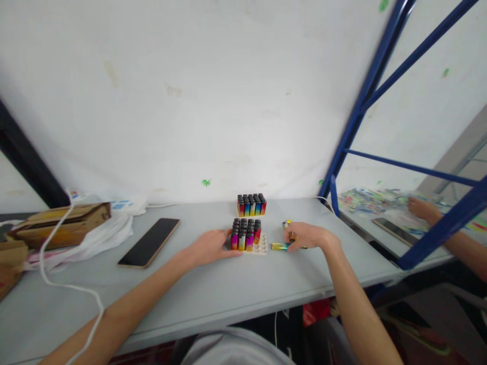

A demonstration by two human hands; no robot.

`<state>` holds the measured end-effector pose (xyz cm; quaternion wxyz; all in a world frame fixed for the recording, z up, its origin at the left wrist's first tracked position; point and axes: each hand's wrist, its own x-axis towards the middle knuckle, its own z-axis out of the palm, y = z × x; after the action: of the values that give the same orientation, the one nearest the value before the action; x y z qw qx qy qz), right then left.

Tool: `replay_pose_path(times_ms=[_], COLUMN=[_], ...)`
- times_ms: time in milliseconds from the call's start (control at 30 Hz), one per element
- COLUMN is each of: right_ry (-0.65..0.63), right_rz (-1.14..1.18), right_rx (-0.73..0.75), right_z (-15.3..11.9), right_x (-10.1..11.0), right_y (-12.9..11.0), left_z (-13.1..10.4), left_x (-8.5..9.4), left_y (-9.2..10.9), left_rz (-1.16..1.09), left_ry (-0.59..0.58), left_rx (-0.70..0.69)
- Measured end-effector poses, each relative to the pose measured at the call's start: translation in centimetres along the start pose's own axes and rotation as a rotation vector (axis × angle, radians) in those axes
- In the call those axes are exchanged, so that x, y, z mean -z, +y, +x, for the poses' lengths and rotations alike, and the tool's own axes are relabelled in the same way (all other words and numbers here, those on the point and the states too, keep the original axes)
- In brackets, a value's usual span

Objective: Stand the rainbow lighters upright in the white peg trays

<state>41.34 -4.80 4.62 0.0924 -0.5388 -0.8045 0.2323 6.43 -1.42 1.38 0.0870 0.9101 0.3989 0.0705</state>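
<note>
A white tray with round holes [261, 247] lies in front of me, its left part filled with upright, brightly coloured lighters [242, 235] with black tops. My left hand [213, 247] is curved around the tray's left side, fingers at the lighters and thumb along the front edge. To the right of the tray, my right hand [307, 236] is closed on a gold-coloured lighter [292, 236], partly hidden by the fingers. Under that hand a yellow-and-teal lighter [279, 247] lies flat on the table. Another small gold piece [286, 223] shows just beyond the fingers.
A second block of upright lighters [251, 205] stands behind, near the wall. On the left are a phone [149, 242], a cardboard box [64, 225], plastic bags and a white cable [57, 285]. Past the blue frame [352, 126], another person's hand [422, 209] reaches over scattered items.
</note>
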Motion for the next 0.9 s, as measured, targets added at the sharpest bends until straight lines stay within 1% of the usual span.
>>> replay_pose_path(times_ms=[67, 167, 267, 333, 400, 533, 600, 667, 700, 833, 900], right_ry=[0.051, 0.077, 0.141, 0.232, 0.363, 0.632, 0.708, 0.719, 0.702, 0.576, 0.551], right_rz=[0.032, 0.060, 0.132, 0.246, 0.411, 0.704, 0.797, 0.872, 0.909, 1.045, 1.065], right_rx=[0.028, 0.040, 0.115, 0.175, 0.201, 0.157, 0.154, 0.161, 0.164, 0.194, 0.211], right_z=[-0.3, -0.9, -1.1, -0.6, 0.3, 2.5, 3.2, 3.5, 3.6, 3.7, 4.0], right_x=[0.1, 0.6, 1.1, 1.1, 0.8, -0.5, -1.0, -1.5, -1.7, -2.4, -2.9], right_y=[-0.5, -1.8, -2.8, -2.9, -2.6, -2.3, -2.9, -4.0, -4.5, -6.4, -7.0], left_z=[0.0, 0.0, 0.1, 0.1, 0.1, 0.0, 0.0, 0.0, 0.0, 0.0, 0.0], left_x=[0.0, 0.1, 0.0, -0.1, -0.1, 0.0, 0.1, 0.1, 0.1, 0.0, 0.0], left_y=[0.0, 0.1, 0.0, -0.1, -0.1, -0.1, 0.0, 0.0, 0.0, -0.1, -0.2], left_rz=[0.005, 0.007, -0.005, -0.013, -0.017, -0.013, -0.002, -0.001, -0.004, -0.010, -0.008], left_ry=[-0.001, -0.008, -0.004, 0.003, 0.007, -0.004, -0.012, -0.011, -0.009, -0.009, -0.011], left_rx=[0.000, 0.001, 0.001, 0.002, 0.001, -0.003, 0.004, 0.006, 0.006, 0.013, 0.015])
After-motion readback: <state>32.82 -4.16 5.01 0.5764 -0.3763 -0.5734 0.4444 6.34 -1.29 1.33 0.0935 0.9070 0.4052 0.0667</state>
